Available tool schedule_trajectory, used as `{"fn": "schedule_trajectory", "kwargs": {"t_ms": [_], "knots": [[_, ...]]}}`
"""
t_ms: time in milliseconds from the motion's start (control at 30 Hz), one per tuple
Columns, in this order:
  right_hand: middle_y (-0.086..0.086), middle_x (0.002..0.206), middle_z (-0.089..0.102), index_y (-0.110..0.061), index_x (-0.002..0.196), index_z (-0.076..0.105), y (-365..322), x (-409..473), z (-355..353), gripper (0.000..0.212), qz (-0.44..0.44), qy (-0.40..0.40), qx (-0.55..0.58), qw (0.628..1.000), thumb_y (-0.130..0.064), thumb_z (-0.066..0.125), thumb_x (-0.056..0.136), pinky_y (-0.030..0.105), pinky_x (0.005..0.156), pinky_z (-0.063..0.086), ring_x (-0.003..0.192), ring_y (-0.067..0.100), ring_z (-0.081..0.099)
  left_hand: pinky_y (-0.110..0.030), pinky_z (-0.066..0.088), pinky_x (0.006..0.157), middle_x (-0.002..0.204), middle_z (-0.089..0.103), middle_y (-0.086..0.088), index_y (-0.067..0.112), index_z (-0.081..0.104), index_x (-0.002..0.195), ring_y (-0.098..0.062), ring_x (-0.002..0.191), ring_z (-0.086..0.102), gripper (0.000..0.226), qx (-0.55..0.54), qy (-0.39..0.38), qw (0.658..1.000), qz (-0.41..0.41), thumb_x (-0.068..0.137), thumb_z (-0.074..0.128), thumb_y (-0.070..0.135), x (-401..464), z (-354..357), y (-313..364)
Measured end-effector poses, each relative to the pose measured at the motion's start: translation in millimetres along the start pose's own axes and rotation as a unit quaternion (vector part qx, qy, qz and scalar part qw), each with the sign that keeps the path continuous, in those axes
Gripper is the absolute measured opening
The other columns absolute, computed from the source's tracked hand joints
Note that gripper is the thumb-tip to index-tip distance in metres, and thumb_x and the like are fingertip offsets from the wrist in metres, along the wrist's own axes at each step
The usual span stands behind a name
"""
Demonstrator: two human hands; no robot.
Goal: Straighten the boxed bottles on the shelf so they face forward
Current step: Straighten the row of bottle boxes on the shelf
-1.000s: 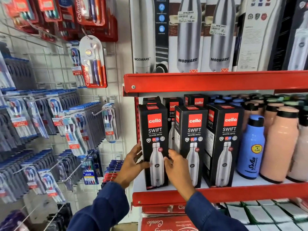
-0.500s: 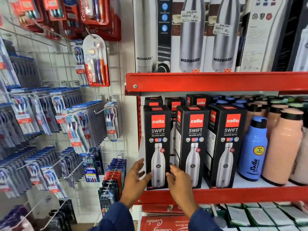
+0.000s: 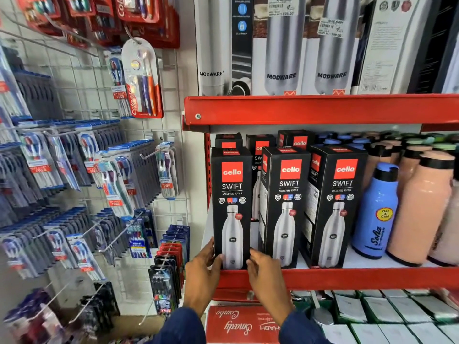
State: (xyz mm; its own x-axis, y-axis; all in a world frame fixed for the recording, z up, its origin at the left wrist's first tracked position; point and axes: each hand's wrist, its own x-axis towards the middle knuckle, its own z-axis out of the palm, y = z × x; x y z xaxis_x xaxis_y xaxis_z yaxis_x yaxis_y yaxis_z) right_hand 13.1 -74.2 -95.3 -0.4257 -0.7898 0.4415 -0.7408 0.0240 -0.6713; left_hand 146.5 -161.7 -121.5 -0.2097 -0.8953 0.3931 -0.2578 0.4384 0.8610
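Observation:
Three black Cello Swift boxed bottles stand in the front row on the red shelf [image 3: 347, 278]. The left box [image 3: 232, 194] faces forward. My left hand [image 3: 202, 271] grips its lower left edge and my right hand [image 3: 264, 271] presses its lower right edge. The middle box [image 3: 288, 194] and the right box [image 3: 340, 194] are turned slightly, so their left sides show. Three more black boxes [image 3: 296, 141] stand behind them, mostly hidden.
Blue bottle [image 3: 376, 214] and peach bottles [image 3: 422, 209] fill the shelf's right part. Modware boxes [image 3: 282, 45] stand on the upper red shelf [image 3: 323, 109]. Toothbrush packs [image 3: 142, 78] hang on the wire grid at left. Red and white boxes [image 3: 238, 321] lie below.
Both hands slid down the left box from its middle to its bottom corners. The left box moved slightly away from the middle box and now faces forward.

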Motion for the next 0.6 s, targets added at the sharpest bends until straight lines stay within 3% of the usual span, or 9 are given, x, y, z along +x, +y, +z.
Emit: {"fn": "schedule_trajectory", "kwargs": {"t_ms": [100, 300, 433, 500, 567, 600], "knots": [[0.006, 0.07, 0.071, -0.013, 0.091, 0.064, -1, -4, -1, 0.01, -0.006, -0.005, -0.004, 1.0, -0.012, 0.054, 0.091, 0.033, 0.059, 0.054, 0.06, 0.014, 0.066, 0.003, 0.046, 0.078, 0.117, 0.071, 0.006, 0.016, 0.054, 0.139, 0.031, 0.083, 0.056, 0.05, 0.009, 0.002, 1.0, 0.01, 0.091, 0.067, 0.016, -5, -1, 2], [0.013, 0.084, 0.075, -0.009, 0.102, 0.065, 0, -8, -3, 0.016, 0.002, -0.002, 0.006, 1.0, -0.012, 0.056, 0.089, 0.041, 0.073, 0.059, 0.074, 0.019, 0.07, -0.015, 0.055, 0.089, 0.119, 0.073, 0.005, 0.02, 0.053, 0.141, 0.027, 0.091, 0.058, 0.05, 0.037, 0.011, 0.999, 0.025, 0.092, 0.066, 0.02, -9, -4, 3], [0.014, 0.089, 0.075, -0.01, 0.105, 0.066, -1, -11, -3, 0.019, 0.007, -0.004, 0.022, 1.0, -0.01, 0.057, 0.088, 0.041, 0.076, 0.058, 0.081, 0.02, 0.07, -0.003, 0.05, 0.08, 0.111, 0.069, 0.018, 0.023, 0.054, 0.139, 0.027, 0.088, 0.059, 0.048, 0.054, 0.007, 0.998, 0.022, 0.093, 0.064, 0.018, -11, -4, 8], [0.014, 0.09, 0.074, -0.01, 0.105, 0.066, -2, -12, -3, 0.019, 0.01, -0.008, 0.033, 0.999, -0.009, 0.058, 0.088, 0.04, 0.078, 0.058, 0.084, 0.02, 0.07, 0.002, 0.047, 0.076, 0.111, 0.071, 0.015, 0.021, 0.056, 0.137, 0.026, 0.085, 0.06, 0.045, 0.06, 0.007, 0.998, 0.016, 0.093, 0.065, 0.018, -12, -3, 10], [0.014, 0.092, 0.074, -0.01, 0.101, 0.066, 0, -13, -4, 0.015, 0.011, -0.008, 0.042, 0.999, -0.008, 0.059, 0.087, 0.039, 0.079, 0.058, 0.086, 0.02, 0.07, -0.003, 0.048, 0.082, 0.117, 0.074, 0.002, 0.019, 0.056, 0.137, 0.014, 0.095, 0.064, 0.048, 0.058, 0.022, 0.998, 0.005, 0.091, 0.067, 0.02, -15, -3, 12], [0.013, 0.094, 0.074, -0.008, 0.101, 0.065, 2, -15, -6, 0.015, 0.012, -0.003, 0.047, 0.999, -0.008, 0.06, 0.087, 0.034, 0.08, 0.058, 0.087, 0.018, 0.069, -0.012, 0.051, 0.088, 0.121, 0.073, -0.002, 0.019, 0.055, 0.139, 0.002, 0.104, 0.066, 0.05, 0.055, 0.038, 0.998, -0.001, 0.09, 0.068, 0.023, -17, -4, 12]]}}
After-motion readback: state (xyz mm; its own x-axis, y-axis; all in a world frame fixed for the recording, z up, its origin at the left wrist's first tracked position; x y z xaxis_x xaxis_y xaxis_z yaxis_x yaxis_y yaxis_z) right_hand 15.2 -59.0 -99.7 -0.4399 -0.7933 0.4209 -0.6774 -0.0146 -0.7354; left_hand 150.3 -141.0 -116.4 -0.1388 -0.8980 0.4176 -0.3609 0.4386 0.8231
